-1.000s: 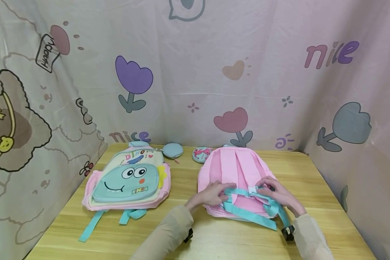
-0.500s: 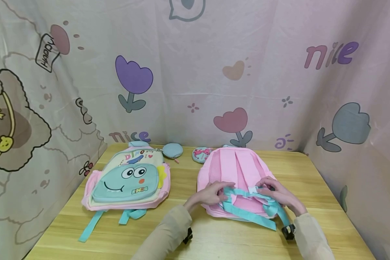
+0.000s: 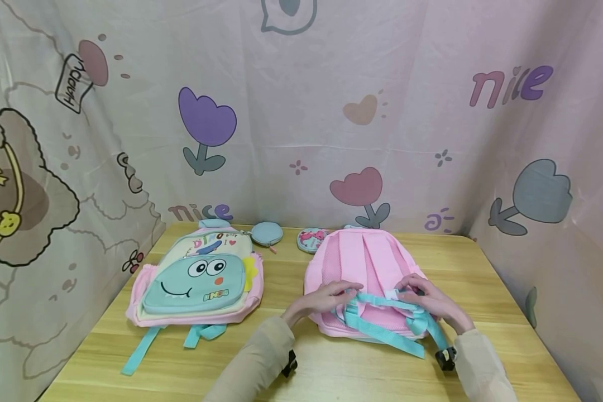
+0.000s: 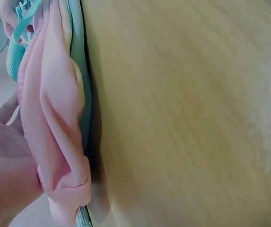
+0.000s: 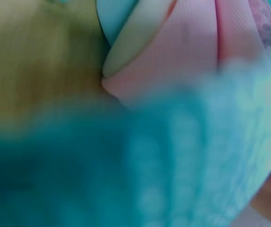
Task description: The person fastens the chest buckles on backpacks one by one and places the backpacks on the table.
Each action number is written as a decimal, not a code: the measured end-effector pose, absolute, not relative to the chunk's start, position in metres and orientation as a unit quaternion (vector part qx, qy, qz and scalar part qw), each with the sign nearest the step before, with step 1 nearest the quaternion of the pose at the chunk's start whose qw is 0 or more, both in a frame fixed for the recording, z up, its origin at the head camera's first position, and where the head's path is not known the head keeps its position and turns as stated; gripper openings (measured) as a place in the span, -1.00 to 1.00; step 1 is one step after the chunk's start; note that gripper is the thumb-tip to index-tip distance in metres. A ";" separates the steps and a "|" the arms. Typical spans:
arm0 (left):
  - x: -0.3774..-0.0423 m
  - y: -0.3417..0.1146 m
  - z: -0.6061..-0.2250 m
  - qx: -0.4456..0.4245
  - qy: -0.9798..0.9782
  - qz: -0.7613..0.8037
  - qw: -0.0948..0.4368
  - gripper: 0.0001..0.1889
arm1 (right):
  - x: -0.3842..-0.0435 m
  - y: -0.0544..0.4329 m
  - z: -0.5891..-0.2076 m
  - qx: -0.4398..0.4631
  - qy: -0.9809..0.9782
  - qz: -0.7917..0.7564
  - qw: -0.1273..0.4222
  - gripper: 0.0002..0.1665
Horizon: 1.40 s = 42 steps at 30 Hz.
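A pink backpack [image 3: 352, 251] lies back side up on the table, right of centre in the head view. Teal straps [image 3: 382, 333] cross its lower part, and one loose end hangs towards the front edge. My left hand [image 3: 324, 298] lies at the backpack's lower left, its fingers stretched over the teal webbing. In the left wrist view these fingers pass behind the pink side [image 4: 55, 109], so the tips are hidden. With curved fingers my right hand [image 3: 434, 301] pinches the strap beside a small white piece [image 3: 392, 294]. Blurred teal webbing [image 5: 173, 165] fills much of the right wrist view.
A second backpack [image 3: 196, 279] with a smiling face lies at the left, its teal straps [image 3: 140, 350] trailing in front. Two small round pouches [image 3: 267, 233] lie towards the back. Printed curtain [image 3: 301, 123] encloses the wooden table [image 3: 341, 374].
My left hand has shifted slightly left and its fingers have straightened over the webbing. The strap's loose end has moved a little. My right hand has stayed almost still.
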State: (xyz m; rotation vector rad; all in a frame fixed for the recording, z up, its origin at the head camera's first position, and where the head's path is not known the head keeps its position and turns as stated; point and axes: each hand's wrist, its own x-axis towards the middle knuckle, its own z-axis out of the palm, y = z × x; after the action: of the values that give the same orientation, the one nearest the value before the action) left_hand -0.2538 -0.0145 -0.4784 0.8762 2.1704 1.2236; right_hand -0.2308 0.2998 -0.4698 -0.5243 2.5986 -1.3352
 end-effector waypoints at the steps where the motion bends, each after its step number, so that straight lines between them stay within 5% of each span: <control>1: -0.253 -0.014 -0.478 0.307 0.794 0.458 0.256 -0.51 | -0.231 0.300 -0.470 -0.181 0.872 -0.448 0.085 -0.83; 9: -0.253 -0.011 -0.475 0.246 0.788 0.492 0.276 -0.37 | -0.232 0.299 -0.470 -0.173 0.875 -0.444 0.088 -0.84; 17: -0.254 -0.014 -0.477 0.270 0.753 0.523 0.295 -0.47 | -0.232 0.298 -0.471 -0.174 0.877 -0.440 0.088 -0.84; 25: -0.257 -0.019 -0.481 0.297 0.720 0.531 0.335 -0.31 | -0.233 0.296 -0.472 -0.183 0.887 -0.417 0.080 -0.85; 42: -0.258 -0.020 -0.482 0.290 0.728 0.516 0.346 -0.66 | -0.230 0.282 -0.475 -0.194 0.930 -0.313 0.015 -0.73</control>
State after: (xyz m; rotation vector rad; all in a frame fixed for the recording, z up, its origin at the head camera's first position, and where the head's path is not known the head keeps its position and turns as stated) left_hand -0.2584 -0.0201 -0.4816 0.7533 1.8909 1.3382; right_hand -0.2298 0.2821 -0.4747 -0.6044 2.8921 -0.9738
